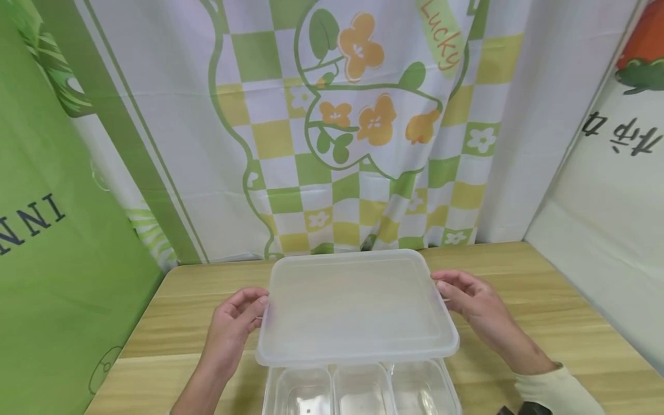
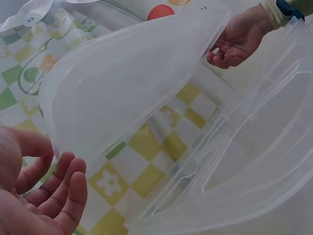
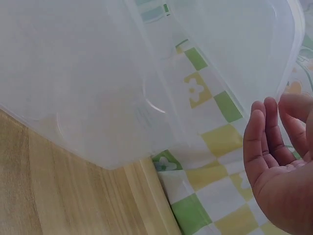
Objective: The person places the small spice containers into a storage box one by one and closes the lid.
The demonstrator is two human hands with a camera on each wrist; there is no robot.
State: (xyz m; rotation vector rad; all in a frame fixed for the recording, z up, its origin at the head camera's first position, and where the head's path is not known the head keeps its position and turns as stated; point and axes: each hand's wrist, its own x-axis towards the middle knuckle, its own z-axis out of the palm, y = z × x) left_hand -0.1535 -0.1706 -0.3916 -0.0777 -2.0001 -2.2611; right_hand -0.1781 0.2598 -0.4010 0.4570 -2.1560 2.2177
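A translucent rectangular plastic lid (image 1: 358, 311) is held up by its two short sides. My left hand (image 1: 230, 325) pinches its left edge between thumb and fingers, while my right hand (image 1: 479, 311) grips the right edge the same way. Below the lid's near edge is a clear plastic container (image 1: 456, 397) with several small clear bins (image 1: 305, 397) side by side inside it; its near part falls outside the head view. Both wrist views show a gap between the raised lid (image 2: 127, 83) and the container (image 3: 98, 88).
The wood-grain table (image 1: 155, 357) extends on both sides of the container. Behind it hangs a checked green and yellow curtain (image 1: 332, 190). A green cloth panel (image 1: 62, 276) stands at the left and a white one (image 1: 612, 230) at the right. A small black object (image 1: 534, 408) shows beside the right sleeve.
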